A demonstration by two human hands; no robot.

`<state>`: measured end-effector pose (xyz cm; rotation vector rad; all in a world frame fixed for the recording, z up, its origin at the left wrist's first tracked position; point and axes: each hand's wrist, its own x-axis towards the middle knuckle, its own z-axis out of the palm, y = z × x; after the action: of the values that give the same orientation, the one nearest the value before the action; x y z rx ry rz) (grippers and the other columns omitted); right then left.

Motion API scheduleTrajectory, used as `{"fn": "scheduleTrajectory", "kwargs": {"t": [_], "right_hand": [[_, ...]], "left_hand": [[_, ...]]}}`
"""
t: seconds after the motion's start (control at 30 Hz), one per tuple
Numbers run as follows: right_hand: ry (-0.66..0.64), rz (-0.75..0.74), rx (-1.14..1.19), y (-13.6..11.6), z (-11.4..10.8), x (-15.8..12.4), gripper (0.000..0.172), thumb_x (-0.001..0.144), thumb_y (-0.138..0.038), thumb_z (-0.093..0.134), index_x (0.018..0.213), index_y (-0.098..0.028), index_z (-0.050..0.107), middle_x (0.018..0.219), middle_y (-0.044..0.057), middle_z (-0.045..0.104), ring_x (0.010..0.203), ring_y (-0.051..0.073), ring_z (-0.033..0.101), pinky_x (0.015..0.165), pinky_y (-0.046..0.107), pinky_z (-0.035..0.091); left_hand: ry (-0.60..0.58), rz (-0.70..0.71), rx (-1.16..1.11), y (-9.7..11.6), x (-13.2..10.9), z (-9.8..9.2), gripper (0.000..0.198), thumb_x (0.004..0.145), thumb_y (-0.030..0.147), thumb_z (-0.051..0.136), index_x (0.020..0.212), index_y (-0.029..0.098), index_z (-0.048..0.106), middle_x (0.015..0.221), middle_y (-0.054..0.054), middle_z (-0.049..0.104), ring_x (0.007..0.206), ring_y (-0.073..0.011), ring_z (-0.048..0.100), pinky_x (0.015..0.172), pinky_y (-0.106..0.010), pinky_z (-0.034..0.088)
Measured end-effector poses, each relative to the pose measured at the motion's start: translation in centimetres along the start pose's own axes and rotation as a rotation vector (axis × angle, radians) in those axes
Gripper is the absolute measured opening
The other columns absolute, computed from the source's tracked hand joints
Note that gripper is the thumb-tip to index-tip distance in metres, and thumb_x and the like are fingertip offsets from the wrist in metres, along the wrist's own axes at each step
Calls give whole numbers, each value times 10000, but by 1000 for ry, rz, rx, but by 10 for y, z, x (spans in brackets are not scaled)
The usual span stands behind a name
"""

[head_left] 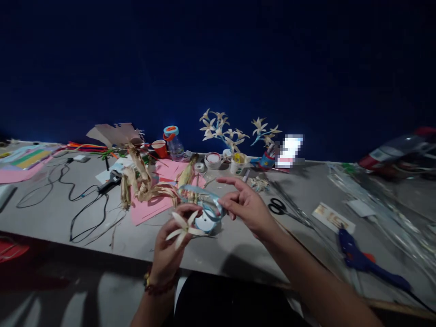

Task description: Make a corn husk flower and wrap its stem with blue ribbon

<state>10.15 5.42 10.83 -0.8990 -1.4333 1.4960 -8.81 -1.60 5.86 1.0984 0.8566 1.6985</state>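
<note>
Between the fingers of my left hand (pixel 168 243) is a cream flower (pixel 184 230) with narrow pointed petals, facing up toward me. My right hand (pixel 248 206) pinches a loop of light blue ribbon (pixel 218 210) between thumb and forefinger, its other fingers partly extended. The ribbon curls across the space between my hands. Just beyond the flower, a spool (pixel 205 222) of ribbon rests near the table's front part. The flower's stem is mostly hidden by my left fingers.
Dried corn husks (pixel 141 181) lie on pink paper (pixel 146 211) at left. Behind stand cream flower sprays (pixel 223 129) and a lidded bottle (pixel 174 144). Scissors (pixel 289 213) and a blue glue gun (pixel 368 263) are at right; another glue gun (pixel 109 181) with a cord lies left.
</note>
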Motion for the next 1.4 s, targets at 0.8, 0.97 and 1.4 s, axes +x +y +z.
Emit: {"fn": "scheduleTrajectory", "kwargs": {"t": [0.8, 0.97, 1.4], "right_hand": [[-182, 34, 58, 22, -105, -90, 296, 833, -393, 761, 997, -196, 612, 888, -4, 603, 704, 99, 537, 587, 192, 443], [-154, 25, -162, 32, -141, -106, 195, 842, -347, 739, 966, -205, 689, 908, 9, 677, 812, 150, 612, 737, 267, 473], [497, 99, 328, 61, -141, -137, 255, 647, -361, 901, 782, -191, 766, 736, -4, 696, 692, 132, 618, 666, 254, 509]], "left_hand": [[-440, -633, -24, -31, 3, 85, 179, 803, 301, 794, 808, 151, 696, 819, -43, 652, 795, -157, 578, 749, -248, 449], [-343, -463, 97, -32, -9, 77, 192, 823, 344, 768, 832, 159, 716, 827, -56, 659, 822, -184, 598, 762, -271, 467], [-122, -487, 241, -63, -55, 66, 271, 734, 409, 818, 809, 163, 732, 783, -54, 690, 789, -209, 637, 742, -281, 524]]}}
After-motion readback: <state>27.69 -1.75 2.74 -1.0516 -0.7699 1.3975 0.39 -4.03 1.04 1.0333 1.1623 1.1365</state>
